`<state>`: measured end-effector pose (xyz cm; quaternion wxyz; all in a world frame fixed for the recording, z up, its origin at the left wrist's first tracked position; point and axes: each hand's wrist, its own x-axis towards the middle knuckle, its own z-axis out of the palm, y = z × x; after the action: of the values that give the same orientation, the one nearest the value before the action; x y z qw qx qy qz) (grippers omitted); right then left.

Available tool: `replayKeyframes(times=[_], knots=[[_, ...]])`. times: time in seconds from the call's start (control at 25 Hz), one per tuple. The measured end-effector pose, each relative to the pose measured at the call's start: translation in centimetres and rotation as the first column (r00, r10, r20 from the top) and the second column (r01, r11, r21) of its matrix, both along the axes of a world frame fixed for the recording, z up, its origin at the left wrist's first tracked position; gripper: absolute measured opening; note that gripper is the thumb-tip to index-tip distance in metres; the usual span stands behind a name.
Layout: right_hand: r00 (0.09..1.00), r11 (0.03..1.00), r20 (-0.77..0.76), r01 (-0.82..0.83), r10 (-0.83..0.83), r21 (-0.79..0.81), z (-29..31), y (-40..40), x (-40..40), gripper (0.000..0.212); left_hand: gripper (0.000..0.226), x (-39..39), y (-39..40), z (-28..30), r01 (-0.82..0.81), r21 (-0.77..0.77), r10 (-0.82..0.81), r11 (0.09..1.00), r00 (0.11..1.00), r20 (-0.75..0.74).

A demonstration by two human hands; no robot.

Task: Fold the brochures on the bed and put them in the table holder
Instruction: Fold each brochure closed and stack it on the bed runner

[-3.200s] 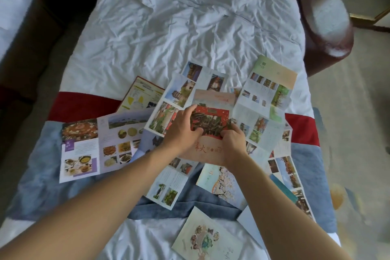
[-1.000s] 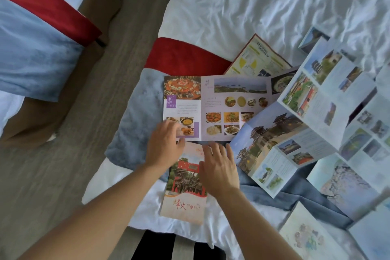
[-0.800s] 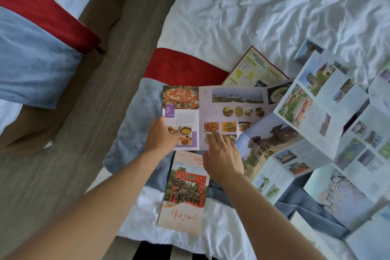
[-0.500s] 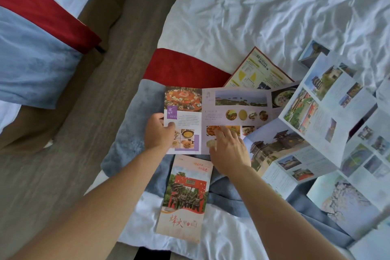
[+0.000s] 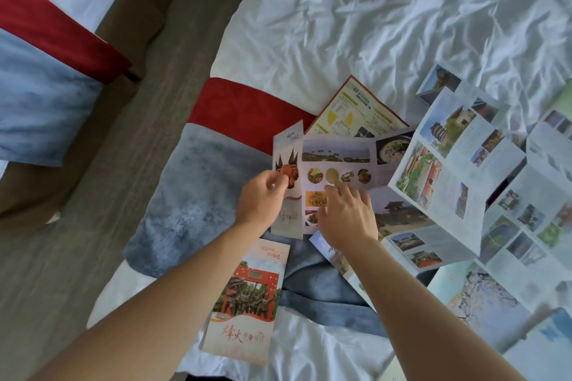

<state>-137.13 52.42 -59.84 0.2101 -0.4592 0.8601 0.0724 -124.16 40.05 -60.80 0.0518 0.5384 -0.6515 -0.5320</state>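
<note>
A purple food brochure (image 5: 337, 161) lies on the blue bed runner (image 5: 198, 201). Its left panel (image 5: 287, 157) stands raised, swung over toward the middle. My left hand (image 5: 263, 199) pinches that panel's edge. My right hand (image 5: 345, 213) presses flat with straight fingers on the brochure's middle panel. A folded red and cream brochure (image 5: 247, 300) lies near the bed's front edge, under my left forearm. Several unfolded brochures spread to the right, among them a large blue-white one (image 5: 448, 164) and a yellow one (image 5: 353, 114). No table holder is in view.
The white crumpled duvet (image 5: 371, 18) fills the far part of the bed. A grey carpeted aisle (image 5: 102, 195) runs on the left between this bed and a second bed (image 5: 46, 40) with its own red and blue runner.
The folded red brochure was set down near the bed's front edge. Both hands moved up to the purple food brochure, and my left hand has lifted its left panel over.
</note>
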Motion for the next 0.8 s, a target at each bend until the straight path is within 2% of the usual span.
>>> replayKeyframes(times=[0.08, 0.16, 0.32, 0.44, 0.6, 0.72, 0.8], knots=[[0.999, 0.998, -0.026, -0.02, 0.021, 0.065, -0.2, 0.6, -0.4, 0.04, 0.02, -0.5, 0.2, -1.5, -0.006, 0.086, -0.005, 0.996, 0.991, 0.132], [1.0, 0.994, -0.025, 0.019, -0.017, 0.111, -0.3, 1.1, -0.7, 0.036, 0.021, -1.1, 0.5, -2.6, -0.053, 0.157, 0.02, 0.986, 0.979, 0.202], [0.989, 0.962, -0.065, 0.143, -0.132, 0.232, -0.2, 2.5, -1.7, 0.041, 0.01, -2.0, 0.7, -3.6, -0.14, 0.171, 0.103, 0.975, 0.972, 0.209], [0.979, 0.97, -0.056, 0.2, -0.194, 0.138, -0.1, 2.9, -2.3, 0.036, 0.004, -2.2, 0.7, -3.6, -0.191, 0.163, 0.154, 0.968, 0.965, 0.214], [0.927, 0.942, 0.177, 0.335, -0.33, 0.006, -0.1, 1.5, -1.8, 0.048, 0.01, -1.8, 0.9, -3.1, -0.256, 0.264, 0.239, 0.93, 0.966, 0.094], [0.816, 0.881, 0.376, 0.473, -0.438, -0.003, 0.2, 0.5, -1.5, 0.057, 0.01, -1.3, 0.5, -2.2, -0.303, 0.31, 0.316, 0.901, 0.949, 0.011], [0.709, 0.817, 0.504, 0.577, -0.493, -0.012, 0.7, -0.1, -1.3, 0.058, 0.01, -1.0, 0.2, -1.8, -0.291, 0.327, 0.312, 0.899, 0.95, -0.013]])
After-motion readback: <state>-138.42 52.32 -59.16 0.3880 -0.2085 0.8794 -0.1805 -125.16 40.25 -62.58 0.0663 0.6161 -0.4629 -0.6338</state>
